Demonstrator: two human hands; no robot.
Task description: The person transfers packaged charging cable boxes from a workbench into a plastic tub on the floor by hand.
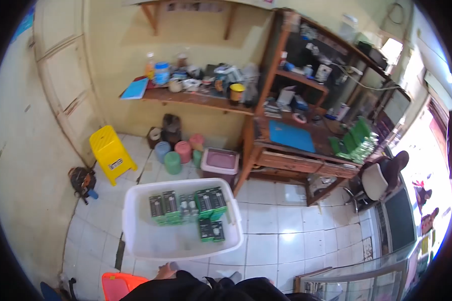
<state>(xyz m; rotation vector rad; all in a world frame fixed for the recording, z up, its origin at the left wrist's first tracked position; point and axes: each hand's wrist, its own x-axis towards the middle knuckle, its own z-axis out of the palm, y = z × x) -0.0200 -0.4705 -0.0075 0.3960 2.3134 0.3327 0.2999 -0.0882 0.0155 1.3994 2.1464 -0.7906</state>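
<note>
Neither of my hands can be made out in the head view. Dark clothing (221, 291) fills the bottom edge, and a small bit of bare skin (163, 272), probably a foot, shows beside it. Just ahead on the floor stands a large white plastic tub (126, 220). Inside it are stacks of small black-and-green boxes: one group on the left (164, 206), a larger group on the right (211, 200) and a smaller stack (211, 230) nearer to me. Between the two rear groups lie several grey-white packets (188, 204), whose kind is unclear.
A yellow plastic stool (110, 153) stands left, an orange plastic seat (118, 287) at lower left. Behind the tub are a lidded bin (220, 163) and several colored canisters (173, 163). A wooden desk (286, 156) holds green packs (356, 138). A glass case (359, 281) is at lower right.
</note>
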